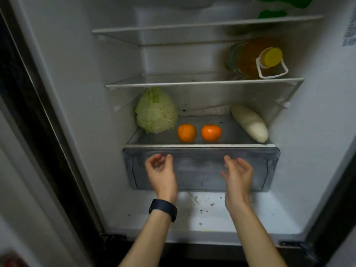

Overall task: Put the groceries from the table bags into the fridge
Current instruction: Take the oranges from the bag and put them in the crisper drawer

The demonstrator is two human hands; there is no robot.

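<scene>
Your left hand [161, 171] and right hand [238, 175] hover well apart, fingers loosely curled and holding nothing, before the clear drawer [269, 170] of the fridge [77, 83]. On the shelf [200, 145] above sit a cabbage [156, 112], 2 oranges [186, 132] [211, 132] and a white radish [250, 123]; an oil bottle [254, 58] lies 1 shelf higher.

place: home kitchen | evidence: open fridge [192, 78] with cabbage [156, 111], oranges [186, 132], oil bottle [256, 57]

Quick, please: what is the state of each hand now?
Left hand: open, holds nothing, in front of the drawer.
Right hand: open, holds nothing.
</scene>
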